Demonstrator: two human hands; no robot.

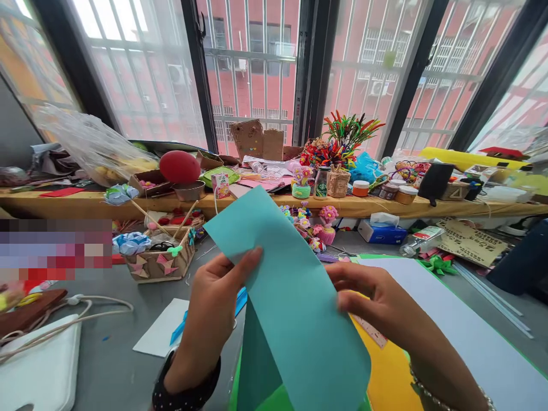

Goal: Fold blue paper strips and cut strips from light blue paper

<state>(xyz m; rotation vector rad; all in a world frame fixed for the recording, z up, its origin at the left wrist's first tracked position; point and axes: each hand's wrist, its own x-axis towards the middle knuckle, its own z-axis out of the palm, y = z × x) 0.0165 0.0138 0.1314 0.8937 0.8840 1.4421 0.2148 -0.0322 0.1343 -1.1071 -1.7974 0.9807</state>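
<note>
**Squarely in both hands: a teal sheet over a crowded tabletop**

Underneath everything runs the grey tabletop, with a wooden ledge along the windows behind it, heaped with craft odds and ends. On the right of the tabletop lies a big white sheet, and a yellow sheet lies beside it, nearer the person.

Next in size, the teal paper is held up off the tabletop in the middle of the view. It leans with its top corner toward the windows, and it is bent so that a darker flap hangs behind its lower left part.

The left hand takes the paper's left edge, its grip closed on it with the thumb laid on the front face and the fingers out of sight behind. The right hand has its grip pinched on the right edge, with the fingertips against the paper.

A cardboard basket stands beyond the left hand, well apart from it. A small white sheet lies flat below that hand. A red ball sits in a bowl up on the ledge. A blue strip shows just beside the left hand, partly hidden by the paper.
</note>
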